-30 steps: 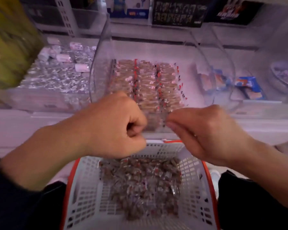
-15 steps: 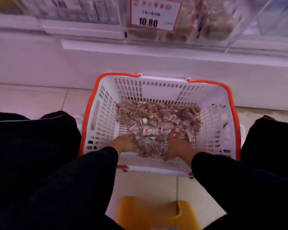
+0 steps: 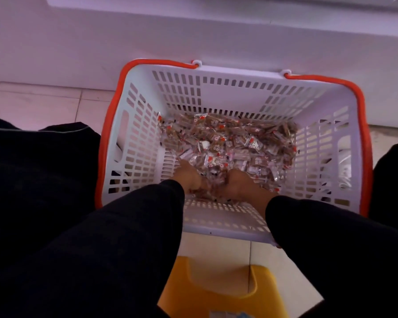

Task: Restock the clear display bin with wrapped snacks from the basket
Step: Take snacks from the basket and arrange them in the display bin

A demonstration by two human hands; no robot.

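Scooping step: left hand [image 3: 190,177] and right hand [image 3: 238,183] buried in wrapped snacks [image 3: 228,143] at basket [image 3: 216,223] six o'clock; grip unclear. Next: handful lifted toward unseen bin.

The basket [image 3: 218,92] is white with slotted walls and an orange-red rim. The wrapped snacks [image 3: 230,143] beyond the fingers are brown in clear wrappers with red and white marks. Both sleeves [image 3: 124,226] are black. A yellow stool [image 3: 216,294] sits below on the pale beige tiled floor [image 3: 44,104].
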